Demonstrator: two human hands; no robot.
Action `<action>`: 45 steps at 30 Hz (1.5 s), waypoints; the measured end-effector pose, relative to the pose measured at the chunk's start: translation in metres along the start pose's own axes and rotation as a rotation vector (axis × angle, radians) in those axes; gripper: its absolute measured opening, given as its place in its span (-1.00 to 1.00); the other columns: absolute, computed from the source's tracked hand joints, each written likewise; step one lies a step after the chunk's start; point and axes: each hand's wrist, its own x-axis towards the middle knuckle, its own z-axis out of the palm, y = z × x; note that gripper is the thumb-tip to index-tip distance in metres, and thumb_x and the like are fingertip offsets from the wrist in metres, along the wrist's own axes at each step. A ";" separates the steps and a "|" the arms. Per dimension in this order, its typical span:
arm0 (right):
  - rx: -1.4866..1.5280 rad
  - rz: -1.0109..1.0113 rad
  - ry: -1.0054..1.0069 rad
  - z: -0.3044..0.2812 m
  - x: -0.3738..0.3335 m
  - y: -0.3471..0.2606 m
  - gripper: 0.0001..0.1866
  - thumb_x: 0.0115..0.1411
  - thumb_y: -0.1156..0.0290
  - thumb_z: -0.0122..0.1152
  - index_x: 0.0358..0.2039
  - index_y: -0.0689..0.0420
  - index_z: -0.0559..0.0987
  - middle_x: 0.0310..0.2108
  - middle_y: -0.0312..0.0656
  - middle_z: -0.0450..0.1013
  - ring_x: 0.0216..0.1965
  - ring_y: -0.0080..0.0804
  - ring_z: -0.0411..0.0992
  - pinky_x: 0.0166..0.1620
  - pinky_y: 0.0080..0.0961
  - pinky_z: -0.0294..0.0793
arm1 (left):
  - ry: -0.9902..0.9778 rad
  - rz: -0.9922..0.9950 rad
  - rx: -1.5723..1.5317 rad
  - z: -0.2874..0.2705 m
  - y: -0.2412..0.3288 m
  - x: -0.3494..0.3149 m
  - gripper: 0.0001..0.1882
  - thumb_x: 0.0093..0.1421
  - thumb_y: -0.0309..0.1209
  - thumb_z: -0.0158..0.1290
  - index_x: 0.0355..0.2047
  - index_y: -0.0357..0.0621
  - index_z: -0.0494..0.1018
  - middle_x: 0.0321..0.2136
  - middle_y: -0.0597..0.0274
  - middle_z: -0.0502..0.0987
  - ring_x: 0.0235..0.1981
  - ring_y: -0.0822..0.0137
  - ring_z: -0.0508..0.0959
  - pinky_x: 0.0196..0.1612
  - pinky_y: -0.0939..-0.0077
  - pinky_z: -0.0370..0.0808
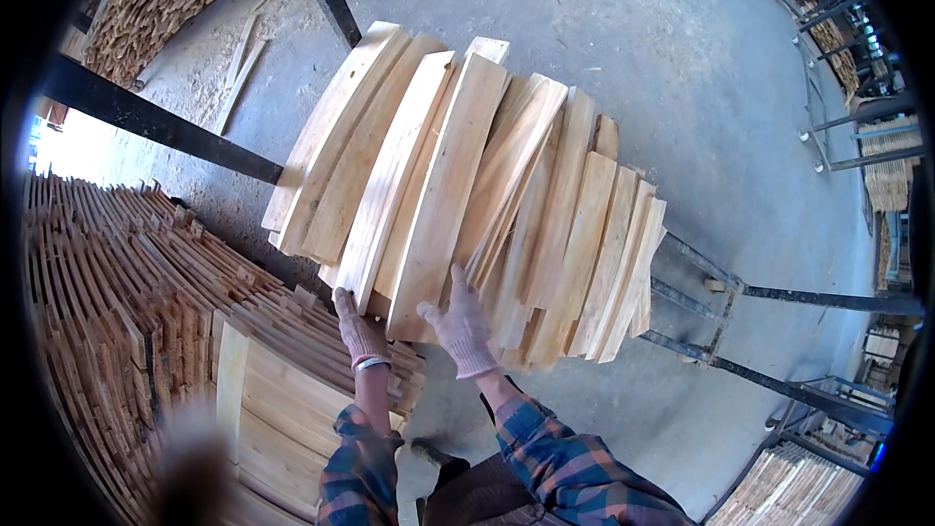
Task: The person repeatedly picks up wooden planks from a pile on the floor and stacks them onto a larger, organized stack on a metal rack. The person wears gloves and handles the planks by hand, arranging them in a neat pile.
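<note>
A wide heap of pale wooden boards (541, 278) lies in front of me, side by side and overlapping, some tilted over others. My left hand (360, 328), in a light knitted glove, has its fingers stretched out at the near end of a light plank (399, 180). My right hand (462, 326), gloved likewise, is spread, its thumb apart from its fingers. It rests at the near end of another broad plank (453, 200). Neither hand visibly grips a board; the undersides of the fingers are hidden.
Tightly stacked curved wooden strips (107, 273) stand at the left, beside a stack of wider boards (282, 409) near me. Dark metal bars (161, 122) and a metal frame (799, 390) flank the heap. Loose sticks (239, 88) lie on the concrete floor (682, 68). Loaded racks line the right.
</note>
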 end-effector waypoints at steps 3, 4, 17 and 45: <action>0.467 0.277 -0.214 -0.015 0.011 -0.004 -0.06 -0.05 0.23 0.44 0.29 0.16 0.17 0.08 0.18 0.32 0.14 -0.04 0.31 0.15 -0.15 0.32 | 0.012 0.043 0.061 0.002 0.010 -0.008 -0.41 0.29 0.04 -0.07 0.18 -0.05 0.26 0.14 0.22 0.34 0.13 0.19 0.34 0.13 0.10 0.24; 0.686 0.364 -0.263 -0.021 0.016 0.006 -0.06 -0.06 0.24 0.45 0.30 0.16 0.18 0.10 0.16 0.32 0.17 -0.07 0.30 0.17 -0.15 0.30 | 0.011 0.030 0.063 0.012 0.009 -0.021 -0.42 0.30 0.03 -0.08 0.18 -0.06 0.26 0.13 0.21 0.35 0.11 0.19 0.36 0.09 0.15 0.28; 0.882 0.340 -0.108 -0.082 0.020 0.140 -0.17 0.12 0.23 0.35 0.33 0.13 0.15 0.07 -0.17 0.38 0.00 -0.39 0.40 0.02 -0.49 0.46 | -0.577 -0.001 0.558 0.046 -0.013 -0.128 -0.40 0.04 -0.49 0.17 0.11 -0.26 0.25 -0.25 0.10 0.53 -0.34 0.31 0.56 -0.29 0.39 0.59; 0.943 0.240 -0.541 -0.077 -0.099 0.092 0.02 -0.09 -0.14 0.45 0.23 0.24 0.25 0.06 -0.18 0.37 0.06 -0.41 0.32 0.11 -0.42 0.33 | -0.525 -0.302 0.367 -0.059 0.004 -0.180 -0.29 0.03 -0.48 0.20 0.20 -0.31 0.19 -0.09 0.11 0.50 -0.14 0.30 0.53 -0.16 0.38 0.57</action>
